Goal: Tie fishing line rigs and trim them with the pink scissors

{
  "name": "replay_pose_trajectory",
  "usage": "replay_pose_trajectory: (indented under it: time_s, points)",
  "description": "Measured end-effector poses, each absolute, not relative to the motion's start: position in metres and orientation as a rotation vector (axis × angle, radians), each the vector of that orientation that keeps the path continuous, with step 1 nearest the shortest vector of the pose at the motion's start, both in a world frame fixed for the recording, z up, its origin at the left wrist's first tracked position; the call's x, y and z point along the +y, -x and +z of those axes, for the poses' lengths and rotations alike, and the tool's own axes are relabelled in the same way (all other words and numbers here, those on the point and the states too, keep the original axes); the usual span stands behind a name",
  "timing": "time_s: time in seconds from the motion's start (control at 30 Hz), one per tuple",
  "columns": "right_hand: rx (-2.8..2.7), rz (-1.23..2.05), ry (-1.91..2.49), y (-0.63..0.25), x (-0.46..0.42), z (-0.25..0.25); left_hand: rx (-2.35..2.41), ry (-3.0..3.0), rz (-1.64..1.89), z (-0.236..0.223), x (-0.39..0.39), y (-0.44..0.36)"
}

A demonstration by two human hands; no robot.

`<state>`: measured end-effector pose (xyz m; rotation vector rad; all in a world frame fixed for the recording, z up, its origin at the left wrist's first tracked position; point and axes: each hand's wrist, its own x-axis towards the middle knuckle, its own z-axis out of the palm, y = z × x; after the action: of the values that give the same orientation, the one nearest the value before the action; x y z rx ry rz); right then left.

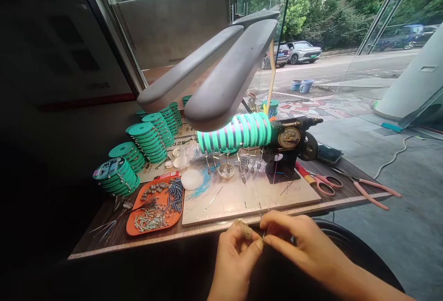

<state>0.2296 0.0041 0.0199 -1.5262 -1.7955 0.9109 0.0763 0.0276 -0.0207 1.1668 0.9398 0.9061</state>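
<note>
Both hands meet just in front of the table's near edge. My left hand [237, 255] is closed in a pinch, with a tan bandage on one fingertip. My right hand [299, 243] pinches against it at the same spot. Something tiny and thin sits between the fingertips; I cannot make out what it is. Beyond the hands a pale work board [256, 197] lies on the wooden table [114, 236]. A black winding machine [292, 146] with a brass dial carries a row of green spools [235, 132], and small metal pieces hang under them.
An orange tray [138, 225] of small grey and blue parts sits left of the board. Stacks of green spools [141, 146] stand at the back left. Red-handled scissors [320, 181] and pink pliers [372, 188] lie right. A grey two-arm lamp [221, 79] hangs overhead.
</note>
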Motion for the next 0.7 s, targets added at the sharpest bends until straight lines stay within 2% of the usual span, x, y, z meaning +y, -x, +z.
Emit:
replay_pose_trajectory:
  time_s: [0.1,0.2,0.4,0.57,0.7]
  points:
    - [-1.613,0.964,1.569,-0.228,-0.012,0.009,0.969,-1.199,0.926,-0.020,0.026,-0.076]
    - [-1.677,1.030,1.563,-0.222,-0.021,-0.003,0.971,-1.261,0.911,-0.014,0.025,-0.076]
    - [-2.031,0.600,1.279,-0.213,-0.025,-0.003,0.944,-1.316,0.883,-0.002,0.025,-0.075]
    - [-1.588,0.572,1.330,-0.238,-0.026,0.012,0.930,-1.074,0.864,-0.010,0.025,-0.075]
    - [-1.558,0.338,1.273,-0.247,-0.021,0.000,0.862,-0.891,0.826,-0.013,0.023,-0.076]
